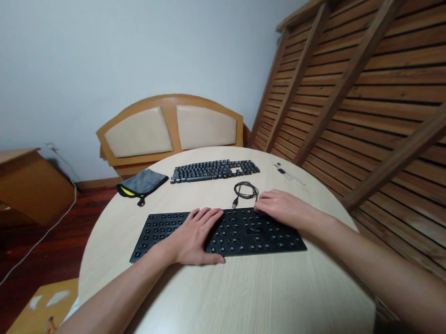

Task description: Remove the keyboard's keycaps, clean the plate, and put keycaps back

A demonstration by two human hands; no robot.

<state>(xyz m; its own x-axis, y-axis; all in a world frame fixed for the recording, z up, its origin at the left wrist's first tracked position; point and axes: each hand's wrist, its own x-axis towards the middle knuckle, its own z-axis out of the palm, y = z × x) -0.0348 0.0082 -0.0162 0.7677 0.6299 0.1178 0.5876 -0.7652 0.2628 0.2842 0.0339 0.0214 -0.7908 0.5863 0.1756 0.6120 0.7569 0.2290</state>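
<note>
A black keyboard (232,232) with its keycaps off lies flat on the table, its rows of bare switches facing up. Across its middle my left hand (197,236) spans the board, fingertips at the far edge and thumb along the near edge. At the far edge, right of centre, my right hand (280,206) is closed with its fingers bent down; what they hold is hidden beneath them. Just beyond the board lies a coiled black USB cable (246,190), close to my right fingertips.
Loose black keycaps (204,171) sit in keyboard order at the back of the round table (246,296). A grey pouch (144,183) with yellow lining lies left. Small wire tools (284,172) lie back right. A slatted wooden panel (373,102) leans along the right side.
</note>
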